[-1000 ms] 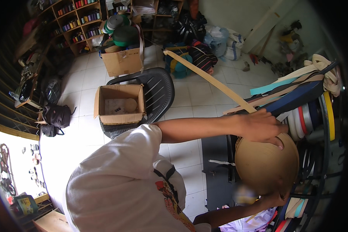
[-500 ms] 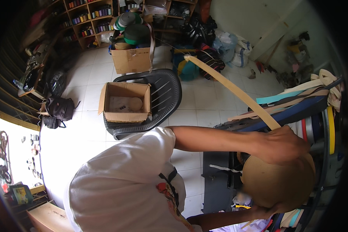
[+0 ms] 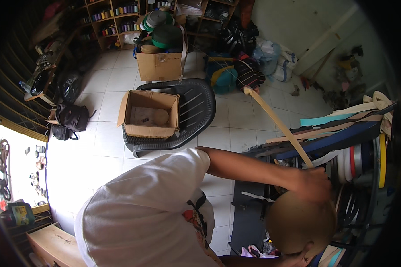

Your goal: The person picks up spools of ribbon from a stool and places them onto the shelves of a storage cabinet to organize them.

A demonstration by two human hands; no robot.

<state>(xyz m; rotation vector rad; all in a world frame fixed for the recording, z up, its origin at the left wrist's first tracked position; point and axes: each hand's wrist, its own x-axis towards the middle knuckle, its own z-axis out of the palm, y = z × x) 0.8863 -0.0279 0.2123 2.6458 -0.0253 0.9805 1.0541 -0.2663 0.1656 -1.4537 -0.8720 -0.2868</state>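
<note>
- I am looking at a big tan roll of strap (image 3: 298,224), round and flat-faced, its smooth side turned up; it is sitting low at the right, in front of the rack (image 3: 343,142).
- A loose tail of the same tan strap (image 3: 278,127) is running up and left from the roll, taut and slightly curved, ending over the tiled floor (image 3: 236,120).
- My left hand (image 3: 314,184) is lying on the roll's top edge, fingers curled over it where the tail leaves; it is clamped on the roll.
- My right hand (image 3: 309,258) is showing only as fingertips under the roll's lower edge, touching it; I cannot tell how tightly it is closing.
- The rack behind is carrying blue, teal and cream straps, with more rolls on edge just beside.
- Well apart, an open cardboard box (image 3: 147,113) is resting on a black plastic chair (image 3: 196,111).
- A second box (image 3: 160,66) of green rolls is standing beyond, near the shelves (image 3: 116,18).
</note>
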